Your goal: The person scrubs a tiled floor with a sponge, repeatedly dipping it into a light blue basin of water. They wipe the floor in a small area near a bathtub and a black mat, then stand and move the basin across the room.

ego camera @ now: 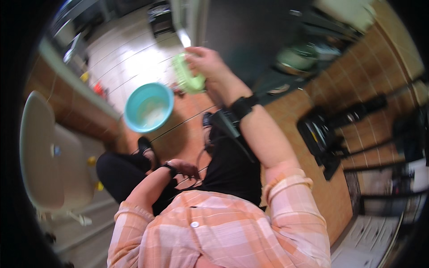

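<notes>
My right hand (209,65) is wrapped around the handle of a light green scrubbing brush (187,75), raised in front of me; the brush is blurred. Beyond my feet, to the left of the brush, a turquoise plastic basin (149,108) stands on the tiled floor with some cloudy water in it. My left hand (184,168) hangs low between my knees, its fingers bent downward. A thin dark cord or strap (200,157) shows close by it, and I cannot make out whether the fingers touch it.
A dark cabinet or appliance (248,37) rises at front right, near a green-lidded pot (296,57). A beige toilet (55,160) or similar seat is at left. Black metal equipment (318,134) stands at right, with a white slatted rack (365,241) below. A black stool-like object (161,18) is farther off.
</notes>
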The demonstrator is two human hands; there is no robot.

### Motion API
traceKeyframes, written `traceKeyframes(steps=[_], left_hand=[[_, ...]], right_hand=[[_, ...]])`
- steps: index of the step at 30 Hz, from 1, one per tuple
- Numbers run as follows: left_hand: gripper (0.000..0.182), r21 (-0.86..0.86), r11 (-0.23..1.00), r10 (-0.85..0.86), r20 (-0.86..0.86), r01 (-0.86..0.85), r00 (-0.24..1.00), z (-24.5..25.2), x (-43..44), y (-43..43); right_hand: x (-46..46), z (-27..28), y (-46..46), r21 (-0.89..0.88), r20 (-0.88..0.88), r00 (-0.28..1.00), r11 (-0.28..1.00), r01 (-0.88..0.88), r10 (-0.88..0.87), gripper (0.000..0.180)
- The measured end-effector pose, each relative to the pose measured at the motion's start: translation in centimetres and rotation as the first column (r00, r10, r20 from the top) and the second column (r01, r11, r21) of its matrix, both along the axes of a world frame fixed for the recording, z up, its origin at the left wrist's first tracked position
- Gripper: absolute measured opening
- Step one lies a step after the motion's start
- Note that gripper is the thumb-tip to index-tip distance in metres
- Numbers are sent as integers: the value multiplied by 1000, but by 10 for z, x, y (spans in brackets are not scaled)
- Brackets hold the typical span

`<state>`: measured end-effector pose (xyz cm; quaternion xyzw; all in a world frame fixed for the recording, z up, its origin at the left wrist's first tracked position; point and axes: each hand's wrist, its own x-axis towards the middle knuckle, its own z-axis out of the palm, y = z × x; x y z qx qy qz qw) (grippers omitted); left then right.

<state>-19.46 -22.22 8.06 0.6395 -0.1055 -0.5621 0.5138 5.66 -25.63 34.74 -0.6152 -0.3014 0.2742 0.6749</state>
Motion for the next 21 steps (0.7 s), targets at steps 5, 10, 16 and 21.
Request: traceKeyframes(steps=[5, 10, 16, 21], left_hand=[[38, 31, 999, -22, -207, 29, 978, -17, -4, -4], [34, 16, 998, -46, -297, 53, 954, -32, -8, -11], [28, -36, 996, -84, -560, 77, 824, -69, 1, -28], [17, -166, 979, -34, -715, -122, 699, -82, 8, -29]], right_hand=[[13, -26, 25, -56, -303, 953, 998, -41, 22, 38], [17, -44, 33, 7, -436, 899, 999, -41, 40, 33], [22, -52, 68, -65, -408, 913, 998, -11, -17, 36], [28, -64, 102, -82, -527, 847, 996, 37, -75, 35]])
